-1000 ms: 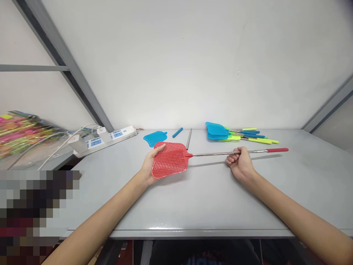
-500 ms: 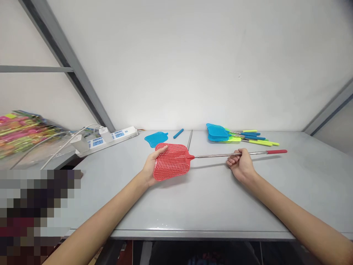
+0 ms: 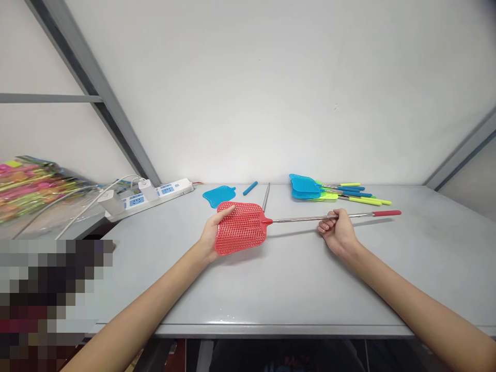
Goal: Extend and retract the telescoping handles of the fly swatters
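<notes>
A red fly swatter [image 3: 242,229] is held level above the grey table, its mesh head to the left and its red grip to the right. My left hand [image 3: 212,232] grips the outer edge of the head, thumb on top and the other fingers hidden beneath. Closed around the metal rod is my right hand [image 3: 338,230], between the head and the grip. Behind the red head lie a loose blue swatter head [image 3: 219,196], a blue handle grip [image 3: 250,188] and a bare metal rod [image 3: 266,197].
A pile of blue and yellow-green fly swatters [image 3: 306,187] lies at the back right by the wall. On the left a white power strip [image 3: 155,198] carries plugs and cables. Packaged colourful items [image 3: 39,186] sit beyond it. The table's front edge [image 3: 248,329] runs below my arms.
Almost nothing differs. Both hands keep their hold on the red fly swatter, and the whole view has shifted very slightly.
</notes>
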Demonstrator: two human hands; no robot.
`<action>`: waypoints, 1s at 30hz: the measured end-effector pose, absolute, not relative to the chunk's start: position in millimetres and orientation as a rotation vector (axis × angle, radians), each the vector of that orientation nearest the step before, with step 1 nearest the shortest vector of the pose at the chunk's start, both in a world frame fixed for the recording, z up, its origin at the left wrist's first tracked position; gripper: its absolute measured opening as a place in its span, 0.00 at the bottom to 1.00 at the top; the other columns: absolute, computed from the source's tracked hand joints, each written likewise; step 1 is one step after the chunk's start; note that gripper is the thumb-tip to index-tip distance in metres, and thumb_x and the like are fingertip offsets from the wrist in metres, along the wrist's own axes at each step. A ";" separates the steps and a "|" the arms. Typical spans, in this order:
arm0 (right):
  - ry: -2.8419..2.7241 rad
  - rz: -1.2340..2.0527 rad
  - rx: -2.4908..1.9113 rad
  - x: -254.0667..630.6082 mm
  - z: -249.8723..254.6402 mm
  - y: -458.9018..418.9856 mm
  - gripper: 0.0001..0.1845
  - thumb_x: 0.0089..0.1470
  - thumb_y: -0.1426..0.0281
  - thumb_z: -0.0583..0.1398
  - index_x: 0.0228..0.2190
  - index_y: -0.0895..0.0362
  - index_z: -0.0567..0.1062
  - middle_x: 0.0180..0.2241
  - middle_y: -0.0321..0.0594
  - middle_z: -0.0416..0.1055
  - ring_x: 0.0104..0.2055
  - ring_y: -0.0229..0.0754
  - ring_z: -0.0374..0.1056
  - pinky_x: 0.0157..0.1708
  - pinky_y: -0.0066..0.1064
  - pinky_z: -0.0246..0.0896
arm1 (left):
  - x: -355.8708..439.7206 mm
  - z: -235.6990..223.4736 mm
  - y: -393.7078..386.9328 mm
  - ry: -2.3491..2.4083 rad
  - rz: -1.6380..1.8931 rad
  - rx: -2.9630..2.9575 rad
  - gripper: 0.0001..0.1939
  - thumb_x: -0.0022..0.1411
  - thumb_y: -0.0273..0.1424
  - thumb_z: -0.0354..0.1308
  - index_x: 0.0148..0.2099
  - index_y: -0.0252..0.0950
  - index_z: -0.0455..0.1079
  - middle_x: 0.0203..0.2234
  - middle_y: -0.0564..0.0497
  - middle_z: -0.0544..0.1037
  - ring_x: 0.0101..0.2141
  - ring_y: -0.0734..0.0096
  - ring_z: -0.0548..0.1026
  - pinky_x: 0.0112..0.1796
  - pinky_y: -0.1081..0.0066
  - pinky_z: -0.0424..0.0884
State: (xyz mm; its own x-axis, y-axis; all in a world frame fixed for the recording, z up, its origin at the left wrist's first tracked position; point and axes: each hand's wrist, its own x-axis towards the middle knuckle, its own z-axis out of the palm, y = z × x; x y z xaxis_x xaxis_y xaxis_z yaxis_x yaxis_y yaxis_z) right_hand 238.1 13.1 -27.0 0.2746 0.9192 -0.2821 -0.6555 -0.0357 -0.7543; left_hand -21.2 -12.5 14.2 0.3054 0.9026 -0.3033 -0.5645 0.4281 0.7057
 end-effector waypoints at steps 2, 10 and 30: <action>-0.351 1.307 -0.953 238.2 -26.9 13.1 0.13 0.41 0.70 0.49 0.15 0.56 0.47 0.10 0.26 0.40 0.11 0.30 0.43 0.11 0.23 0.42 | -21.0 13.6 -12.3 0.756 1.043 0.532 0.08 0.51 0.31 0.53 0.32 0.32 0.69 0.29 0.45 0.76 0.30 0.62 0.74 0.32 0.64 0.71; -0.351 1.311 -0.955 238.2 -26.5 13.5 0.12 0.41 0.71 0.49 0.15 0.56 0.48 0.10 0.26 0.41 0.12 0.29 0.43 0.11 0.22 0.42 | -18.6 14.8 -12.0 0.770 1.078 0.544 0.09 0.52 0.31 0.53 0.34 0.32 0.69 0.29 0.46 0.76 0.31 0.61 0.74 0.34 0.63 0.71; -0.323 1.332 -0.952 238.0 -25.5 13.2 0.12 0.41 0.71 0.49 0.14 0.56 0.48 0.10 0.26 0.41 0.12 0.29 0.43 0.11 0.22 0.42 | -21.4 11.4 -12.0 0.759 1.061 0.560 0.10 0.52 0.33 0.53 0.33 0.32 0.69 0.30 0.46 0.76 0.30 0.62 0.74 0.32 0.64 0.71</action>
